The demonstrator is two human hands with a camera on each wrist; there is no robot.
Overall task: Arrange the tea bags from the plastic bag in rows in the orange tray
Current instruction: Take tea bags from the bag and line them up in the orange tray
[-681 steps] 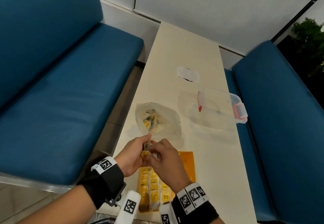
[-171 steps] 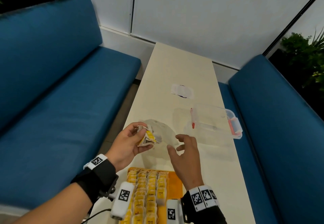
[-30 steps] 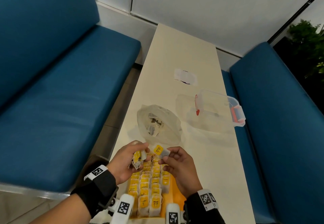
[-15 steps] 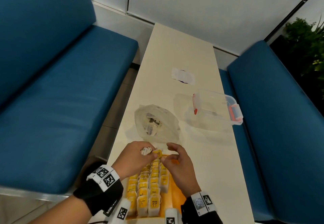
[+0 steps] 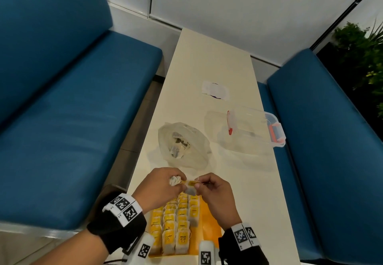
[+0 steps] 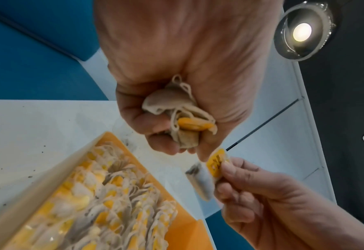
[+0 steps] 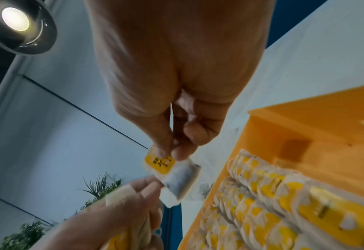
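Note:
The orange tray [image 5: 209,221] lies at the table's near edge, with rows of yellow-tagged tea bags [image 5: 178,221] filling its left part. Just above the tray's far end, my left hand [image 5: 163,186] grips a crumpled bunch of tea bags [image 6: 176,118] in its fist. My right hand [image 5: 209,188] pinches one tea bag [image 7: 176,179] by its yellow tag [image 7: 159,162] between thumb and forefinger, close beside the left hand. The clear plastic bag [image 5: 184,144] lies beyond the hands with a few tea bags [image 5: 178,146] inside.
A clear plastic box [image 5: 248,132] with red clasps stands at the right table edge, its lid beside it. A white paper piece [image 5: 215,88] lies farther back. Blue benches [image 5: 72,119] flank the narrow table [image 5: 207,57] on both sides.
The right hand has drawn one tea bag away from the bunch in the left hand. Both hands stay over the tray's far end.

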